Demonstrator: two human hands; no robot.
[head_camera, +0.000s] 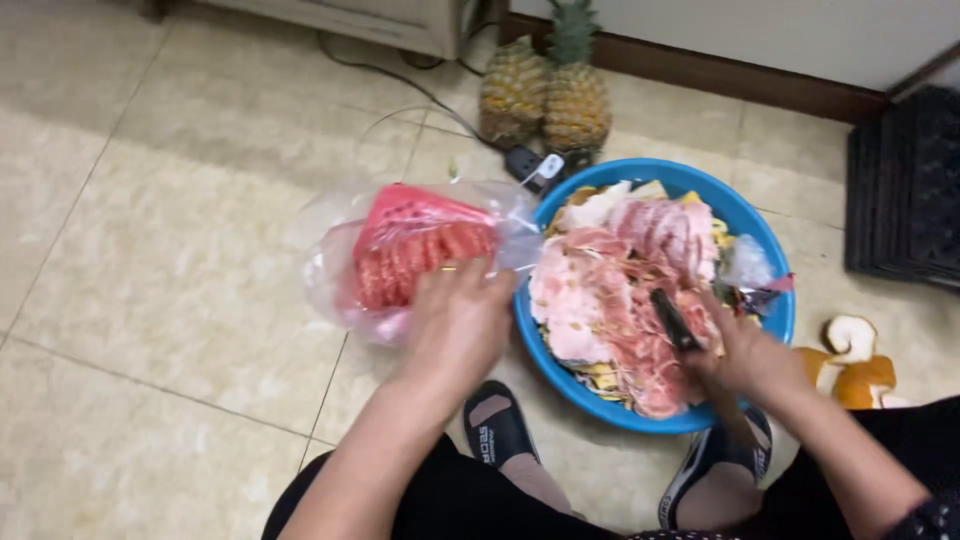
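Just beyond the left hand (458, 325) lies a clear plastic bag (345, 265) with a red piece of watermelon (415, 250) inside, and the fingers press down on the bag's near edge, spread rather than clenched. To its right sits the blue basin (765, 240) heaped with pink and white rinds (610, 290), two pineapples (548, 95) standing on the floor well beyond it. Over the basin's near side the right hand (745, 360) is clenched around a dark-handled knife (675, 320), orange peel scraps (855, 365) lying just to its right.
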